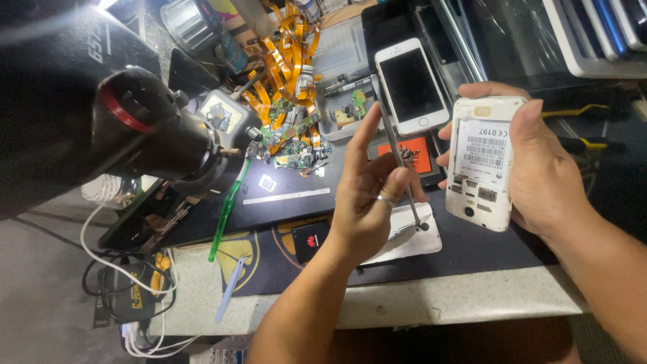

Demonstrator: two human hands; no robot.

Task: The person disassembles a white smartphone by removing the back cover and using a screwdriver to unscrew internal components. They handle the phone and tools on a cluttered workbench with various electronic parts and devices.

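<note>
The white phone (484, 164) with its back cover off stood upright in the right hand (539, 168), fingers clamped around its edges, above the dark work mat (472, 249); a white rectangular label sat on its exposed back. The left hand (367, 202), wearing a ring, pinched a slim metal tool (399, 152) whose tip reached down beside a white cover (411, 239) lying on the mat. Behind lay a white smartphone (411, 86), an orange tray (412, 149), orange flex cables (286, 67), a green toothbrush (228, 210) and a black microscope (135, 128).
</note>
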